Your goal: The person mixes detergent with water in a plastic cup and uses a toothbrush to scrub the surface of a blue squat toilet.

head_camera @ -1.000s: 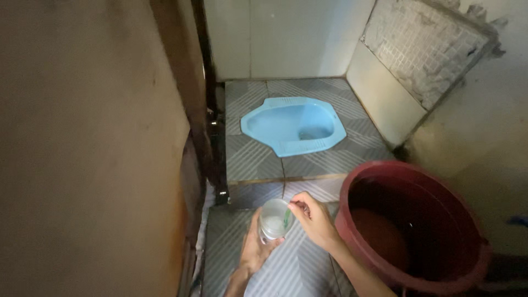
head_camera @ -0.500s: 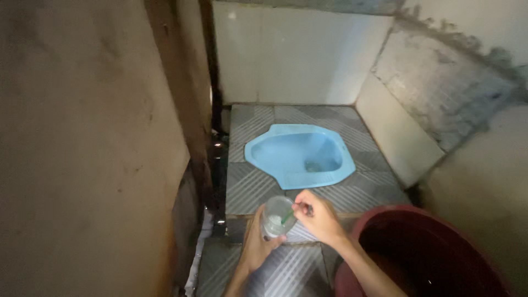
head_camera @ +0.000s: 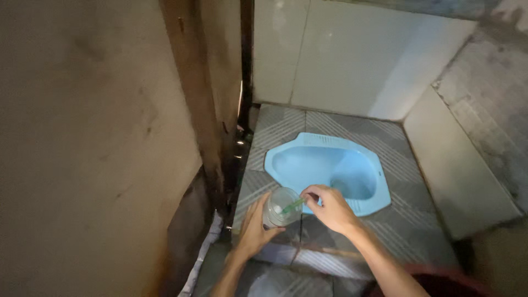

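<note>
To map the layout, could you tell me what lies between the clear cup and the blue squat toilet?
In the head view, only the green stick crosses from clear cup toward blue squat toilet.

Blue squat toilet pan set in raised floor of grey ribbed tiles. Behind pan: pale tiled wall. Right of pan: low tiled ledge, rough grey plaster above. Left of pan: dark wooden door frame, then stained beige wall. Light dim.
</note>
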